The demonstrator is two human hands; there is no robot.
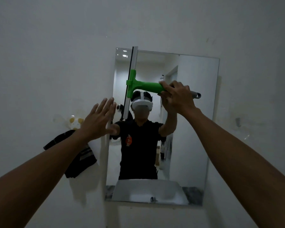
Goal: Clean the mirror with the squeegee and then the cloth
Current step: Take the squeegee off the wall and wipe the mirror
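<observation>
Squeegee [139, 85] gripped by right hand [178, 96], on mirror [192, 129]

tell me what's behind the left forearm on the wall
A dark striped cloth hangs on the wall, beside the mirror. The left forearm covers its upper left part, so its hook cannot be seen.

Both forearms are seen bare, without sleeves, at lower left and lower right of the frame. In the mirror [196, 129], a black short-sleeved shirt [138, 153] with a red chest badge [128, 140] and a white headset [141, 105] are reflected.
</observation>
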